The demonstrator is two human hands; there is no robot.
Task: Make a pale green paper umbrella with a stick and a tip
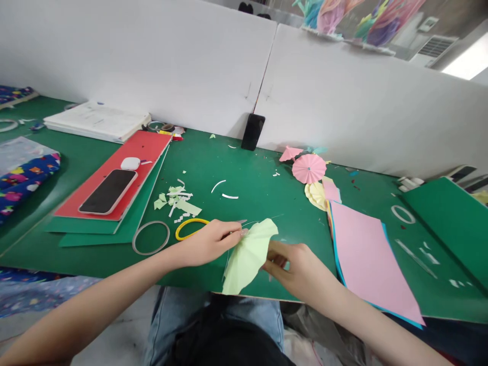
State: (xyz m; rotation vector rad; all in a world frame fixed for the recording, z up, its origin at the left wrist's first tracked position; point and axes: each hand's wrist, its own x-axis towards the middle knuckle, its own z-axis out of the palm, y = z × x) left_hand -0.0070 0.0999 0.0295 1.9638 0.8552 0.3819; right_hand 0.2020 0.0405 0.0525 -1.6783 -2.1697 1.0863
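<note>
A pale green pleated paper disc (249, 256), like a small paper parasol top, is held tilted over the table's front edge. My left hand (217, 241) pinches its upper left edge between thumb and fingers. My right hand (293, 264) is closed at the disc's right side, its fingertips partly hidden behind the paper. Thin pale strands show around the disc. Yellow-handled scissors (191, 220) lie beside my left hand, partly covered by it. Green and white paper scraps (186, 206) are heaped farther left.
Pink paper sheets (371, 249) lie at right, near a pink paper parasol (309, 169) and a yellow pleated disc (315, 195). A tape roll (151, 251) sits at left. One phone (109, 191) rests on a red board (147, 147); another phone (253, 132) leans on the partition.
</note>
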